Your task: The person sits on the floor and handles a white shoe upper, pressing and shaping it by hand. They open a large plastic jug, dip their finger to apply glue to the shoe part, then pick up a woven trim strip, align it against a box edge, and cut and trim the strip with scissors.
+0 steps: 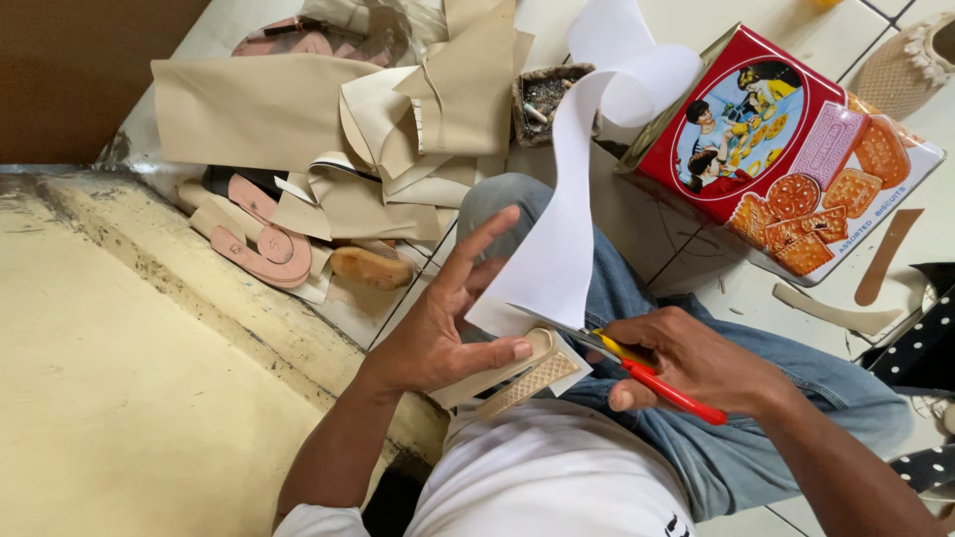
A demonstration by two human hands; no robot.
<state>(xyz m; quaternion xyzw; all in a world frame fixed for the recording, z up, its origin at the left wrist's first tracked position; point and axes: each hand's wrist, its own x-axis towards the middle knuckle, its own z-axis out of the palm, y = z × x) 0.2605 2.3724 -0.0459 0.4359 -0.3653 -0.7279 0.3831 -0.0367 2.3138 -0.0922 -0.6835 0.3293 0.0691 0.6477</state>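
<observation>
Cutting: right hand (pixel 696 363) closed round red-and-yellow scissors (pixel 647 373), blades pointing left into the white sheet (pixel 557 249).
Left hand (pixel 448 323): thumb pinching a beige sole piece (pixel 522 378) over the lap, other fingers spread wide.
Sole axis: long axis running lower-left to upper-right.
Sheet: curling upward, away from the person.
Floor: red biscuit tin (pixel 786 159) at upper right; pile of beige offcuts (pixel 328 129) at upper left.

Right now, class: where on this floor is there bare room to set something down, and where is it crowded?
Free: the yellowish concrete floor left of the left hand, and white tile above the red biscuit tin. Crowded: the beige sheet pile with pink soles, and the lap, where the right hand works the scissors.
</observation>
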